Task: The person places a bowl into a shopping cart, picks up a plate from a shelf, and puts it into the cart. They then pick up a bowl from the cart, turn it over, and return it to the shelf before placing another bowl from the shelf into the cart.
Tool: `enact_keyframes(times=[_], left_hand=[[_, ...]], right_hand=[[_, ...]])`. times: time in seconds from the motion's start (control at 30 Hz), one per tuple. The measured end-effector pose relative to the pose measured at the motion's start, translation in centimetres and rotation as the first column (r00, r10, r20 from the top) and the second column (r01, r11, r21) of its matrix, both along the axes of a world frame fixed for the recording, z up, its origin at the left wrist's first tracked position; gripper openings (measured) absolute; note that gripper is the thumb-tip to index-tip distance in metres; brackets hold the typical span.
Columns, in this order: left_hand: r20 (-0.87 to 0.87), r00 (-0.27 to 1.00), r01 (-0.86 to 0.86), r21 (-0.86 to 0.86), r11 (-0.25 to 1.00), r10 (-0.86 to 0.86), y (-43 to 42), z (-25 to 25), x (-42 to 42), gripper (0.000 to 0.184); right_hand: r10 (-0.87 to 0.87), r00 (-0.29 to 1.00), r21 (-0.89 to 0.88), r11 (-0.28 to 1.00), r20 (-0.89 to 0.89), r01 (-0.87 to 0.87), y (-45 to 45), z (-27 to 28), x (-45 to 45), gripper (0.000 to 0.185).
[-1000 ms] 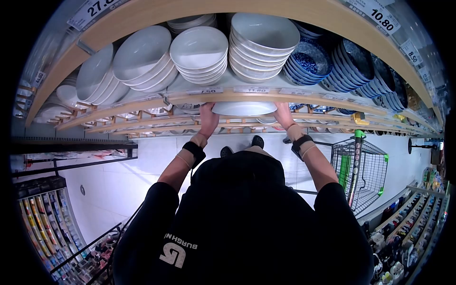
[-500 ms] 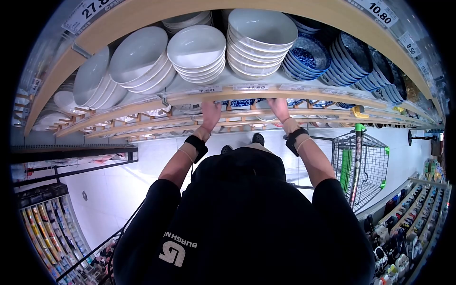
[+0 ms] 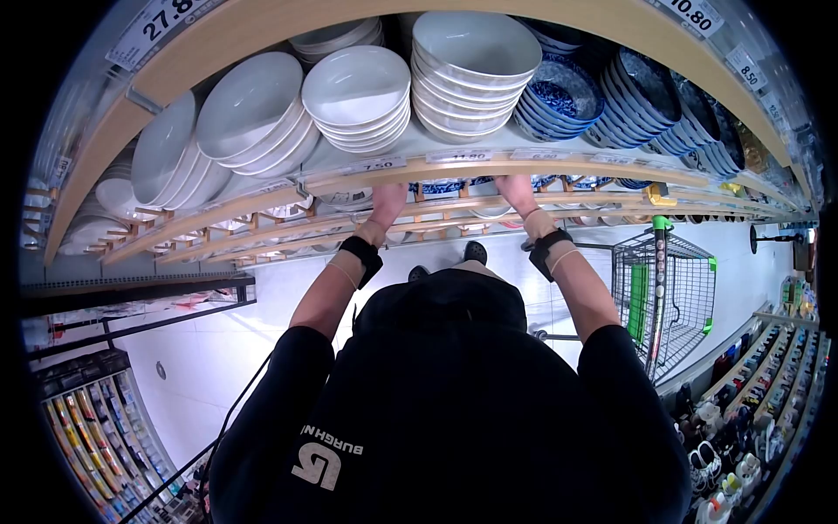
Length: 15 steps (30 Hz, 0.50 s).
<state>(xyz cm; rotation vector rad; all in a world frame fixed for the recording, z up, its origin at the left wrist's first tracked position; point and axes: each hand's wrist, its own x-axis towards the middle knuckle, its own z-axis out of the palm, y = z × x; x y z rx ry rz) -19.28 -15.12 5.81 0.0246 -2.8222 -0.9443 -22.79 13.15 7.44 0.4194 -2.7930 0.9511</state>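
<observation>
My left hand (image 3: 389, 205) reaches in beneath the front edge of a wooden shelf (image 3: 349, 179), its fingers out of sight. Level with it, my right hand (image 3: 517, 194) also goes under that edge, fingers hidden too. Between the two hands, blue-patterned dishware (image 3: 439, 186) shows on the lower shelf; I cannot tell whether either hand touches it. White plates (image 3: 343, 202) lie left of my left hand. Above my hands stand a stack of small white bowls (image 3: 356, 92), a stack of larger white bowls (image 3: 476, 52) and blue patterned bowls (image 3: 559, 98).
Large tilted white bowls (image 3: 247, 100) fill the upper shelf's left side. Behind me to the right stands a wire shopping cart (image 3: 685, 293) with green trim. Shoe racks (image 3: 733, 437) are at lower right, and another goods rack (image 3: 96, 428) at lower left.
The view has shifted slightly, with the shelf and bowls a little further left. Both hands stay under the shelf edge, with little visible movement.
</observation>
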Motion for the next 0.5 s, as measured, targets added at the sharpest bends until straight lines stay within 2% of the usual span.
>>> enact_keyframes(times=[0.07, 0.17, 0.27, 0.37, 0.47, 0.5], left_hand=[[0.013, 1.000, 0.020, -0.044, 0.999, -0.020, -0.3, -0.9, -0.4, 0.029], [0.042, 0.999, 0.024, -0.093, 0.995, -0.020, -0.4, -0.9, -0.7, 0.030], [-0.050, 0.998, 0.030, -0.061, 0.998, -0.033, -0.6, -1.9, -0.8, 0.028], [-0.093, 0.992, 0.090, 0.053, 0.995, -0.084, -0.9, -2.5, -1.2, 0.026], [-0.141, 0.988, 0.086, 0.155, 0.984, -0.065, -0.7, -1.6, -0.9, 0.023], [-0.132, 0.988, 0.098, 0.121, 0.988, -0.082, -0.8, -1.0, -0.7, 0.022]], right_hand=[[0.012, 0.999, 0.037, 0.999, -0.034, -0.011, 0.0, 0.8, 0.1, 0.022], [0.028, 0.999, 0.052, 0.998, 0.042, -0.030, 0.0, 0.7, -0.2, 0.024], [0.013, 0.997, 0.065, 0.998, 0.080, -0.018, 0.0, 0.7, -0.1, 0.025], [0.003, 0.995, 0.148, 0.989, 0.102, -0.018, -0.2, 0.6, -0.4, 0.027], [-0.011, 0.995, 0.171, 0.985, 0.103, -0.007, -0.4, 0.7, -0.3, 0.026], [-0.010, 0.993, 0.177, 0.984, 0.115, -0.011, -0.6, 0.9, -0.3, 0.026]])
